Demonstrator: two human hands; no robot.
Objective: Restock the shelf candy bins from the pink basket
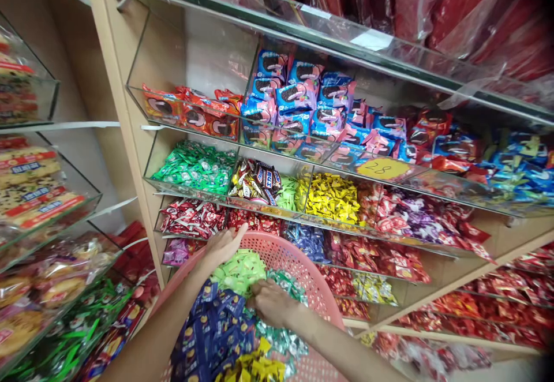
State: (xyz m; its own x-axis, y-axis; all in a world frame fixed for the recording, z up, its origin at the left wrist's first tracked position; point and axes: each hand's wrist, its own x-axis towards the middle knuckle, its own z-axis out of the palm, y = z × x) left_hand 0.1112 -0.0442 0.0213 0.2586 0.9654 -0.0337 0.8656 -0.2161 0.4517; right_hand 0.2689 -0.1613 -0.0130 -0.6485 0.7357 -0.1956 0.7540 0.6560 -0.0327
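A pink perforated plastic basket stands in front of me, filled with wrapped candies in colour groups. Light-green candies lie at its far side, dark-blue ones at the near left, yellow ones at the near edge and shiny green ones on the right. My left hand is stretched out over the basket's far left rim, fingers extended, with nothing visible in it. Down among the candies, my right hand is closed beside the light-green pile; its fingertips are hidden, and so is anything in them.
Behind the basket, clear-fronted shelf bins hold green candies, chocolate bars, yellow candies and blue snack packets. A yellow tag reading 28 is on a shelf front. Packaged pastries fill shelves at left.
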